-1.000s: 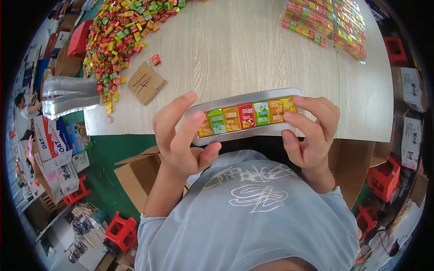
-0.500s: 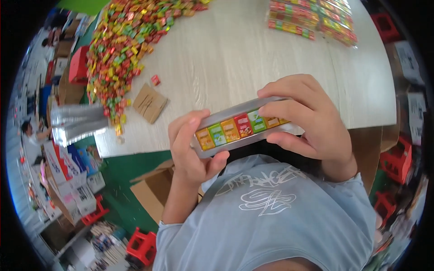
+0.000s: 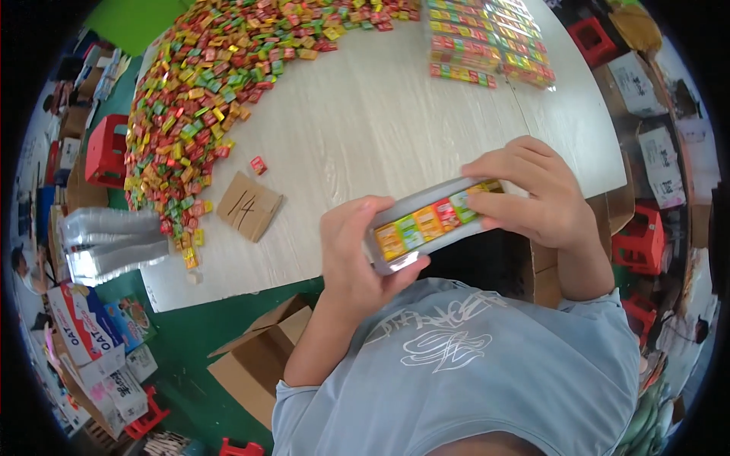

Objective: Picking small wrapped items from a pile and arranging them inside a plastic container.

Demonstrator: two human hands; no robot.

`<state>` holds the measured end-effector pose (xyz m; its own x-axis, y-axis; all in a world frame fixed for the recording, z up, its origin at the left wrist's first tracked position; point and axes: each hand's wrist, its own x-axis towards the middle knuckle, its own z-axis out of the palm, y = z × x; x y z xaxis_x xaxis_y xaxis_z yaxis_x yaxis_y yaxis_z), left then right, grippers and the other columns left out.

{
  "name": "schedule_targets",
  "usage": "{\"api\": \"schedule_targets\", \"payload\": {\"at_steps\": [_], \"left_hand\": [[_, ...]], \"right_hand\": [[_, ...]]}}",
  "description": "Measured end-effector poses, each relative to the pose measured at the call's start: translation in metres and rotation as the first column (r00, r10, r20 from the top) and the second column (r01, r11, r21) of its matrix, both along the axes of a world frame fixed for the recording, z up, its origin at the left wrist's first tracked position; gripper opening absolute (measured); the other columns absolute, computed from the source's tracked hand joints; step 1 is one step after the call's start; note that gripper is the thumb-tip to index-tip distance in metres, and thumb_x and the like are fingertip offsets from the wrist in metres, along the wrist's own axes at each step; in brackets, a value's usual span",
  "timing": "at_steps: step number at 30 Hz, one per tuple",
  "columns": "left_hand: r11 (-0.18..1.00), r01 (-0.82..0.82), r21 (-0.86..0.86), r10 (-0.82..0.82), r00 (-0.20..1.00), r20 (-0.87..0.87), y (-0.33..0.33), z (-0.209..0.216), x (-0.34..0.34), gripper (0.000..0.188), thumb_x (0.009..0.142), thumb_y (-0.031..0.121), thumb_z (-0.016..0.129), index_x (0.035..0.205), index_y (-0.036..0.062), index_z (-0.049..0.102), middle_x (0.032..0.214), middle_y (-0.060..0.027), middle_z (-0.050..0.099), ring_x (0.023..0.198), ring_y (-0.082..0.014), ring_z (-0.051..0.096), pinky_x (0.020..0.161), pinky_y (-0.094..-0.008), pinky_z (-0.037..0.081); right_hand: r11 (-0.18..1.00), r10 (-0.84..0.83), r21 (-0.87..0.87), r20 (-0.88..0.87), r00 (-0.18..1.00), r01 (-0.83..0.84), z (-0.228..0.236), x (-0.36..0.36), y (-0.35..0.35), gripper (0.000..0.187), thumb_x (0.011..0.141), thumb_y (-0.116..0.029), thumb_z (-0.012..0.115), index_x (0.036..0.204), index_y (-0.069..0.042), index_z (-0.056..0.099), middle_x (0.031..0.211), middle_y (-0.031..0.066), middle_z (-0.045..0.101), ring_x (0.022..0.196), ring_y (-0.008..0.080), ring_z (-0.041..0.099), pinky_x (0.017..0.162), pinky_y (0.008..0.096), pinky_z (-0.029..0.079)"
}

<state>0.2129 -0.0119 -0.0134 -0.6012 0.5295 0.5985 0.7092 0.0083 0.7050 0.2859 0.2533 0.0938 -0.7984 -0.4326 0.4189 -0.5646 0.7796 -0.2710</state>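
Above the table's near edge, my two hands hold a long, narrow grey tray (image 3: pixel 430 199), tilted up toward the right. Inside it lies a row of small wrapped sweets (image 3: pixel 430 222) in orange, green, yellow and red. My left hand (image 3: pixel 350 258) grips the tray's left end, thumb on the near side and fingers along the far side. At the other end, my right hand (image 3: pixel 536 190) is closed round the tray, some fingers resting over the sweets and hiding the last ones. A square of brown cardboard (image 3: pixel 249 207) lies on the table beyond my left hand, with one red sweet (image 3: pixel 258 165) near it.
A large heap of wrapped sweets (image 3: pixel 182 129) covers the table's left and far side. Stacked clear packs of sweets (image 3: pixel 487 45) stand at the far right. Shiny silver trays (image 3: pixel 110 239) overhang the left edge. Below are an open cardboard box (image 3: pixel 258 353) and red stools (image 3: pixel 639 239).
The view has shifted, so the table's things sit lower and further left. My hands and the tray appear further right, still gripping the same way.
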Motion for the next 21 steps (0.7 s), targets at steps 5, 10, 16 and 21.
{"api": "schedule_targets", "payload": {"at_steps": [5,10,16,21], "left_hand": [[0.999,0.005,0.042,-0.004,1.0,-0.031,-0.001,-0.004,-0.002,0.093,0.079,0.026,0.091,0.152,0.0019,0.038,0.13,-0.0181,0.064,0.115,-0.0354,0.06,0.101,-0.0463,0.043],[0.998,-0.054,0.015,0.055,0.994,-0.097,-0.009,0.002,-0.009,0.086,0.089,0.047,0.079,0.149,-0.0018,0.041,0.133,-0.0196,0.062,0.12,-0.0376,0.058,0.106,-0.0489,0.037],[0.984,-0.174,-0.03,0.171,0.982,-0.086,-0.037,-0.011,-0.019,0.086,0.1,0.067,0.054,0.145,-0.0054,0.043,0.135,-0.0203,0.061,0.124,-0.0378,0.057,0.109,-0.049,0.034],[0.945,-0.303,-0.123,0.295,0.952,-0.08,-0.064,-0.025,-0.016,0.083,0.103,0.066,0.049,0.145,-0.0056,0.044,0.135,-0.0204,0.061,0.125,-0.0365,0.056,0.108,-0.049,0.035]], "right_hand": [[1.0,-0.02,-0.006,0.034,0.999,0.021,0.012,-0.001,0.012,0.027,0.087,-0.027,0.079,0.105,-0.008,0.074,0.116,0.0132,0.069,0.101,0.0322,0.068,0.086,0.041,0.055],[0.948,-0.317,-0.01,-0.036,0.948,0.317,-0.022,-0.019,0.077,0.019,0.094,-0.018,0.075,0.108,-0.006,0.073,0.119,0.0129,0.069,0.106,0.0327,0.068,0.09,0.0396,0.054],[0.837,-0.474,0.241,-0.129,0.871,0.491,-0.092,-0.054,0.132,0.015,0.098,-0.018,0.07,0.108,-0.007,0.068,0.115,0.0079,0.068,0.11,0.0301,0.067,0.091,0.0428,0.054],[0.723,-0.525,0.386,-0.232,0.819,0.573,-0.115,-0.065,0.134,0.019,0.097,-0.022,0.071,0.113,-0.01,0.068,0.119,0.006,0.068,0.112,0.0276,0.067,0.093,0.0421,0.053]]}}
